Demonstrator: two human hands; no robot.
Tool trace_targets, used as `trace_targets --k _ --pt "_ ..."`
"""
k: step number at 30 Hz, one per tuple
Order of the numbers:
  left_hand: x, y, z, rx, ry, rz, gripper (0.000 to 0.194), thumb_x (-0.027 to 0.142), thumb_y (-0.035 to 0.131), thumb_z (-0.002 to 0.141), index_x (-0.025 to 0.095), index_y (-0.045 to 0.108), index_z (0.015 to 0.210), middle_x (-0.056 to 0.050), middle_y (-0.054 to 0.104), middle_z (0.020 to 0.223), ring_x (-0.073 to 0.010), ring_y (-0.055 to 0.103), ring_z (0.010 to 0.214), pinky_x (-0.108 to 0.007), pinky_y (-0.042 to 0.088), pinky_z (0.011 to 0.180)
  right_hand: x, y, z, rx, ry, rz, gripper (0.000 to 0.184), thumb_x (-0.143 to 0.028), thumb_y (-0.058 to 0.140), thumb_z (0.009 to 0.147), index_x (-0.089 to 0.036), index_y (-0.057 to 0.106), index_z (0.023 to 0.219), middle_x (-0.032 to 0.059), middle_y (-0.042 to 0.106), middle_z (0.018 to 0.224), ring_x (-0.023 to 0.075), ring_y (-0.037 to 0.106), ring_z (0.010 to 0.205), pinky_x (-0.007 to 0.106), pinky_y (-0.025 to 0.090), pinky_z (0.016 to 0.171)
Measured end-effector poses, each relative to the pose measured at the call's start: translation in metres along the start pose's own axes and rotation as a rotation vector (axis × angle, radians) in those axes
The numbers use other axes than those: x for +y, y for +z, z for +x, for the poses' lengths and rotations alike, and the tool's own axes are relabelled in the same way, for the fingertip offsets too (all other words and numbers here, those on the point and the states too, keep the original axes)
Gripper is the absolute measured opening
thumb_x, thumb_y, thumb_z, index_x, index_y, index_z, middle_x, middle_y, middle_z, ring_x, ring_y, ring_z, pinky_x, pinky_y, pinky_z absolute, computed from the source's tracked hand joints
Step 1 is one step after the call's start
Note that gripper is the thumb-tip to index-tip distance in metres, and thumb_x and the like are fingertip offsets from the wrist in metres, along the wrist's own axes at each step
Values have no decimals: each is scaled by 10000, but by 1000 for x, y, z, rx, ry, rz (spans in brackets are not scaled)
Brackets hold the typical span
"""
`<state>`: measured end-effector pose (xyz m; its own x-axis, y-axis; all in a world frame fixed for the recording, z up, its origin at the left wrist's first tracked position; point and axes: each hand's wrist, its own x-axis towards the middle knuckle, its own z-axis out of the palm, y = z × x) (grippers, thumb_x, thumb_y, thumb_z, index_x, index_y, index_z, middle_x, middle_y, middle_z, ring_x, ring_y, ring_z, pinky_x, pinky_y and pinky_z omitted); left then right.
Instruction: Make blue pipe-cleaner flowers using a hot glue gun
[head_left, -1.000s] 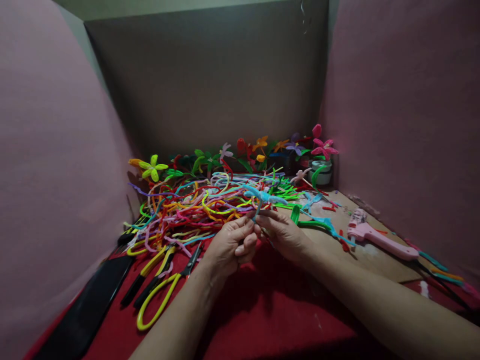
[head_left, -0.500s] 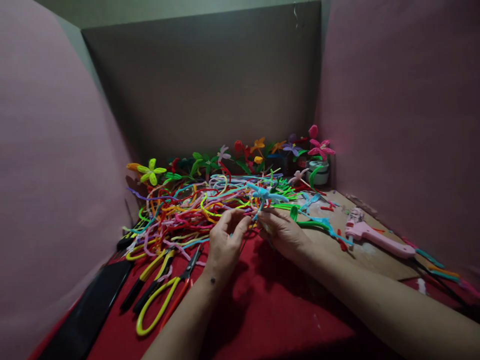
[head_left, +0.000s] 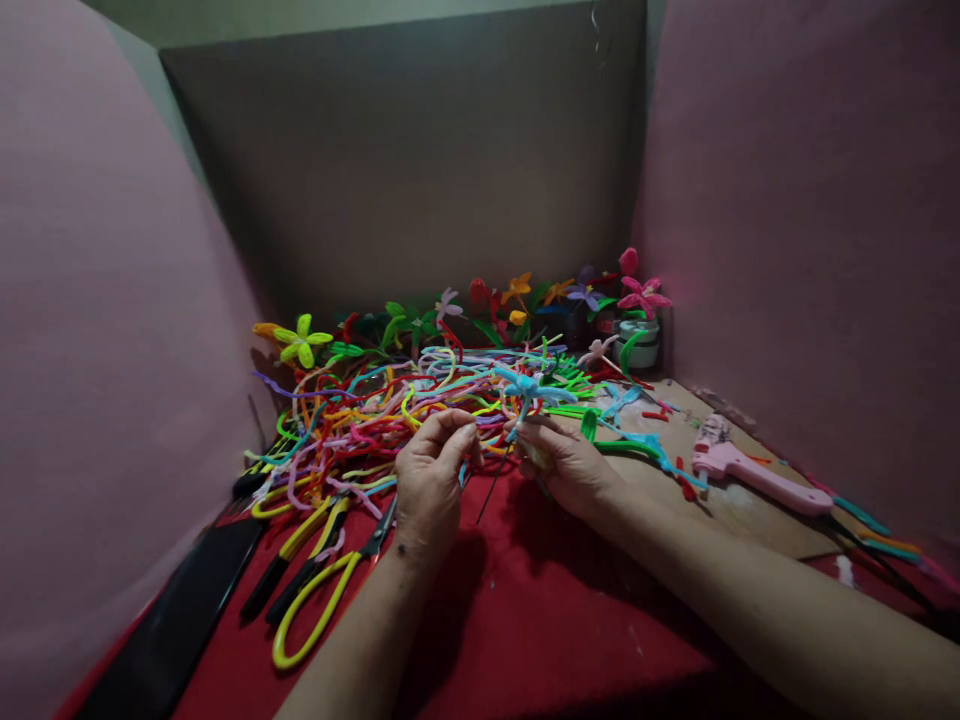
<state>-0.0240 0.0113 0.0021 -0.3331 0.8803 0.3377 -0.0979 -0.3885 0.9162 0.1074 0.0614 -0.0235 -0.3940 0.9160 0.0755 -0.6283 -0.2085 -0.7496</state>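
Note:
My right hand (head_left: 566, 462) pinches a light blue pipe-cleaner flower (head_left: 529, 388) just below its petals. A thin dark wire stem (head_left: 493, 487) slants down and left from under those fingers. My left hand (head_left: 435, 475) is a short way to the left, thumb and fingertips pressed together. Whatever lies in that pinch, if anything, is too small to make out. Beyond both hands spreads a tangled heap of colourful pipe cleaners (head_left: 360, 420).
Yellow-handled scissors (head_left: 319, 610) and pliers (head_left: 289, 555) lie left of my left forearm, by a black flat object (head_left: 180, 610). On a board (head_left: 780, 535) at right rests a pink glue gun (head_left: 765, 482). Finished flowers (head_left: 517, 290) line the back, near a small pot (head_left: 636, 345).
My left hand has moved left, away from the flower and my right hand, uncovering the wire stem. The flower and right hand have hardly moved.

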Motion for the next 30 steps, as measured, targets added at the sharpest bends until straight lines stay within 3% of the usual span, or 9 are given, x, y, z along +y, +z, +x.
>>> trace_targets --k 5,9,12,16,19,24,30 --pt "-4 1 1 -51 -54 -34 123 273 570 756 156 588 793 30 535 607 -75 475 504 -207 399 499 4 -5 2 -31 2 -22 126 -229 740 620 -173 645 680 -33 555 609 74 461 537 212 356 506" --pt "-5 0 0 -57 -6 194 220 336 492 814 148 601 775 19 528 585 -80 466 504 -205 387 501 4 -6 3 -19 4 -34 122 -230 733 637 -171 663 718 -18 574 651 80 472 565 204 343 497" --pt "-7 1 -5 -97 162 473 201 350 513 811 161 585 802 -1 563 679 -105 512 597 -225 421 577 2 -3 2 -11 3 -3 125 -219 740 624 -174 667 715 -25 580 644 76 481 568 202 353 513" --pt "-18 3 -10 -189 516 830 155 284 558 793 186 539 912 -32 577 818 -146 554 738 -262 446 694 0 1 -1 -27 7 26 100 -213 737 614 -184 661 672 -34 606 638 83 505 587 212 376 553" --pt "-26 2 -11 -190 644 1020 137 235 493 832 182 527 954 -59 593 843 -167 577 775 -273 449 713 1 3 -4 -29 3 2 96 -229 728 622 -190 672 690 -28 622 651 94 511 596 220 376 565" --pt "-28 1 -11 -189 663 1115 155 185 414 860 175 553 929 -68 616 787 -171 596 718 -258 436 669 3 4 -8 30 21 -75 147 -258 742 596 -189 674 706 -24 590 633 92 446 538 220 301 485" --pt "-22 2 -10 -186 554 911 149 170 428 849 200 574 852 -37 621 764 -145 579 691 -233 418 656 4 2 -9 -70 -70 -253 173 -335 685 684 -170 659 729 -40 470 561 64 294 482 239 184 464"
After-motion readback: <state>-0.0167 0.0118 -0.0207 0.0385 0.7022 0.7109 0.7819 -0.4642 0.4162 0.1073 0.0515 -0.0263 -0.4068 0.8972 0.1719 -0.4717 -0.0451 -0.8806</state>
